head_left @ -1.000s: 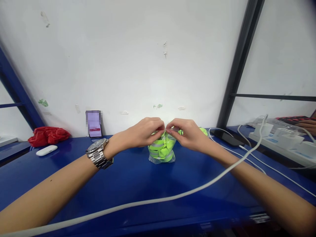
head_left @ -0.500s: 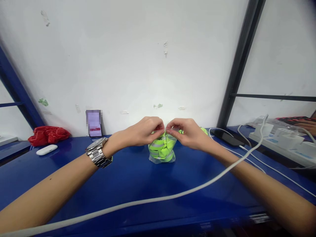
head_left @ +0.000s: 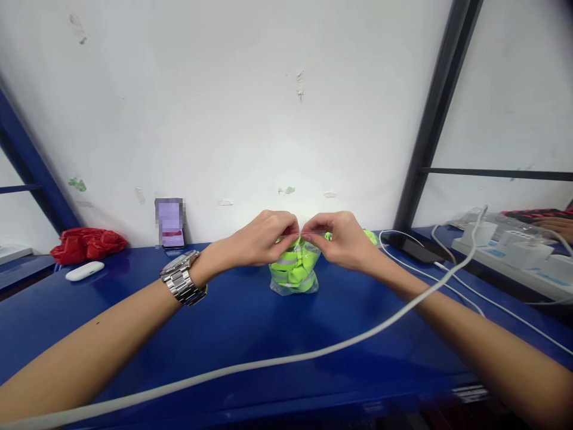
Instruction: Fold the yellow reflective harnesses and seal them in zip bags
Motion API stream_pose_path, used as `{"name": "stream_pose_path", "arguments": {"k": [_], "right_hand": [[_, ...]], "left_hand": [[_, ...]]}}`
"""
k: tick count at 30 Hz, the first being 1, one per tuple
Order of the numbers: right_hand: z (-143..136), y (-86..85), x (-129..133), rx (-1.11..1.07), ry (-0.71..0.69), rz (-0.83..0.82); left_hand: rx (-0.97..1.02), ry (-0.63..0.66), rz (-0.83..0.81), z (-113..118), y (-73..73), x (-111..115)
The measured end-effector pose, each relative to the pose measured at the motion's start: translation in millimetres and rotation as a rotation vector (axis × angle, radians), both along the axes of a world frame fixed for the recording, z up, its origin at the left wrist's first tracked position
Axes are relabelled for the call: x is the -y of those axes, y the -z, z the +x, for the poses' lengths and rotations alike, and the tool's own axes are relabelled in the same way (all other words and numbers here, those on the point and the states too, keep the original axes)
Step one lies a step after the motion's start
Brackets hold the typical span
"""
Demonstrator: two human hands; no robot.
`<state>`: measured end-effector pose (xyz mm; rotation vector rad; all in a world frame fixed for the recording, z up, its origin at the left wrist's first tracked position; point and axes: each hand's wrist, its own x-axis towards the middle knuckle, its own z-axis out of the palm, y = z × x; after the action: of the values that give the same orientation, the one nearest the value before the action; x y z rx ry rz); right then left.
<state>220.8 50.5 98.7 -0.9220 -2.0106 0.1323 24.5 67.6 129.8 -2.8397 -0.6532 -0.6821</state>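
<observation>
Bag (head_left: 294, 285) w/ neon fabric pinched btwn both hands (head_left: 301, 239)

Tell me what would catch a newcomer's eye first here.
Probably the neon yellow-green fabric in a clear bag at the middle of the blue table, with the left hand and right hand pinching at the bag's top. Next, the white cable sweeping across the foreground, and the crumpled red bundle at the table's far left.
</observation>
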Motion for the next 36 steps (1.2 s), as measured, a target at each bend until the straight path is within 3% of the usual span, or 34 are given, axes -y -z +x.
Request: {"name": "stream_pose_path", "arguments": {"k": [11, 22, 30, 36], "right_hand": [[-0.4, -1.5, 1.2, 0.005, 0.005, -0.005], [-8.1, -0.7, -2.0, 0.096, 0.274, 0.03], [-1.1, -4.1, -0.9, 0.077, 0.121, 0.027], [5.8, -1.7, -3.0, 0.072, 0.16, 0.021]], "left_hand": [[-0.01, -0.006, -0.005, 2.5, 0.4, 1.5], [-0.076, -0.001, 0.029, 5.7, -0.2, 7.4], [-0.049, -0.008, 0.053, 3.1, 2.0, 0.5], [-0.042, -0.086, 0.041, -8.3, 5.7, -4.3]]}}
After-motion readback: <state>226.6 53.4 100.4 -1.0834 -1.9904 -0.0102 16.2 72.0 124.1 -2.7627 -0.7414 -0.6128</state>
